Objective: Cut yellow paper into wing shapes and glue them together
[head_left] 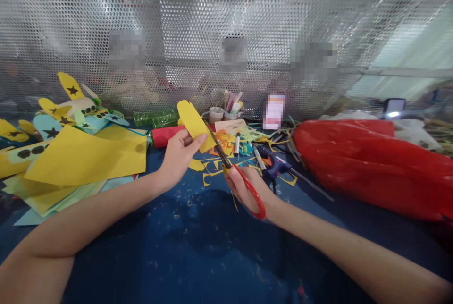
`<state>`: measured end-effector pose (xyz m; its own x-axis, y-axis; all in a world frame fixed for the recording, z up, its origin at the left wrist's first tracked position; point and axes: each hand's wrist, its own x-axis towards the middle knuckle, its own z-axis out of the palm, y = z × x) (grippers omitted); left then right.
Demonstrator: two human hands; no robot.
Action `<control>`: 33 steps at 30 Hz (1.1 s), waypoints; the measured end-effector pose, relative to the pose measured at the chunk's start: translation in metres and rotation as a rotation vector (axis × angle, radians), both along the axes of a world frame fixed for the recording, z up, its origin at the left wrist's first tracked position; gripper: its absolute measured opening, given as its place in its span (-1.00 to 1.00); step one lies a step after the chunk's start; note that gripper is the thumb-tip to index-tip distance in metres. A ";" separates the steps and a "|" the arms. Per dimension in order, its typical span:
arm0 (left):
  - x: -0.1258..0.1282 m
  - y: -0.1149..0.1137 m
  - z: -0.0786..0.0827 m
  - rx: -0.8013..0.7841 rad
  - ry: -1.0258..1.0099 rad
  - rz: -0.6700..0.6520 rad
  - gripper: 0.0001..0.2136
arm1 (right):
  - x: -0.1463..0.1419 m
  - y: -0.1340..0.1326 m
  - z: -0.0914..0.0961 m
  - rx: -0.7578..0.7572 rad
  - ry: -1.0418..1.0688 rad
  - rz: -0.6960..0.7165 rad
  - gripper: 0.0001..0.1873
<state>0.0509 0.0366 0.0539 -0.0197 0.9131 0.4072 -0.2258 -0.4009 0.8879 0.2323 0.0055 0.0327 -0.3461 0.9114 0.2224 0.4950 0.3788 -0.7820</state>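
My left hand (179, 155) pinches a rounded yellow paper piece (193, 122) and holds it upright above the blue table (198, 242). My right hand (244, 188) grips red-handled scissors (235, 169); their dark blades reach up and left into the right edge of the yellow piece. Yellow and orange paper scraps (212, 172) lie on the table just beneath both hands.
Sheets of yellow paper (85, 155) are stacked at the left, with paper-and-bottle planes (76, 105) behind them. A big red plastic bag (368, 167) fills the right side. Cups of pens (226, 108), a marker and a glue gun (274, 164) sit mid-table. Perforated metal mesh (226, 25) walls off the back.
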 end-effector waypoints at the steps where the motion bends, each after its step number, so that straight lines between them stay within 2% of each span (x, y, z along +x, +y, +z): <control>1: 0.000 0.000 -0.001 0.006 -0.006 -0.004 -0.72 | 0.000 0.001 0.000 0.006 -0.003 -0.004 -0.38; 14: -0.002 0.003 0.002 -0.014 -0.054 -0.041 -0.72 | 0.003 0.006 0.010 0.103 -0.113 0.017 -0.42; 24: -0.004 0.009 0.003 -0.013 -0.077 0.051 -0.73 | 0.004 0.007 0.008 0.112 -0.166 0.010 -0.42; 28: -0.004 0.010 0.002 -0.041 -0.067 0.071 -0.73 | 0.004 0.006 0.011 0.014 -0.170 0.097 -0.35; 33: -0.003 0.007 0.002 -0.067 -0.071 0.041 -0.73 | 0.005 0.007 0.012 0.025 -0.155 0.155 -0.21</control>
